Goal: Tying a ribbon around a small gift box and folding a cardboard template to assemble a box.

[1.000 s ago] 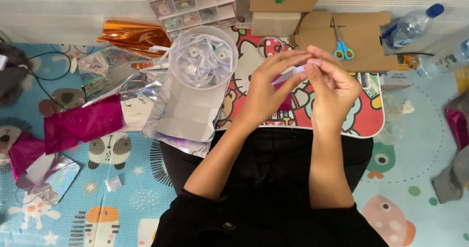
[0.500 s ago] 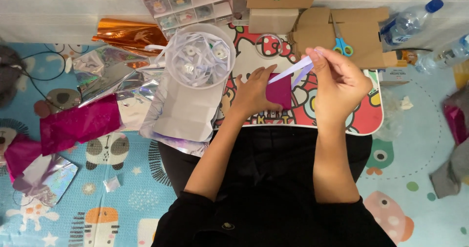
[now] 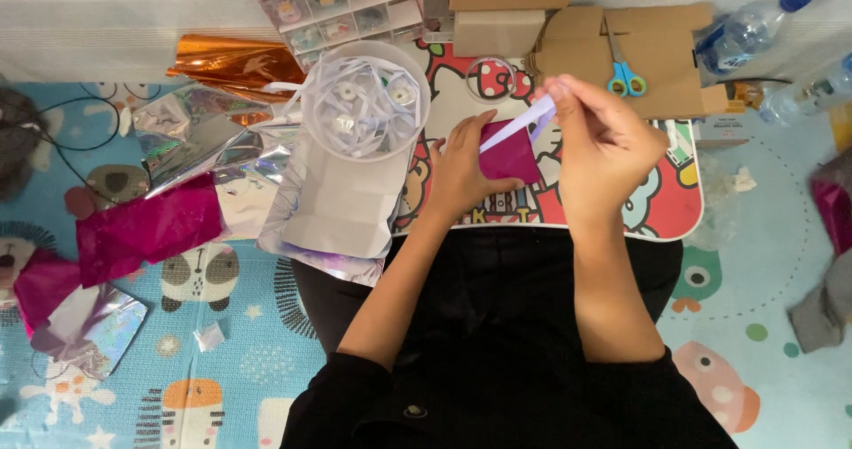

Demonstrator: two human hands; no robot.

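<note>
My left hand holds a small folded magenta foil piece over the cartoon-printed lap table. My right hand is raised beside it, its fingertips pinching a thin pale lavender strip that runs down to the magenta piece. Both forearms reach out from my black-clothed lap.
A clear round tub of white strips stands left of my hands on silver foil sheets. Blue scissors lie on cardboard. A drawer organiser, orange foil, magenta sheets and plastic bottles surround the table.
My hands have moved apart. The lavender strip has been drawn up and to the right from the magenta piece, which now shows in my left hand.
</note>
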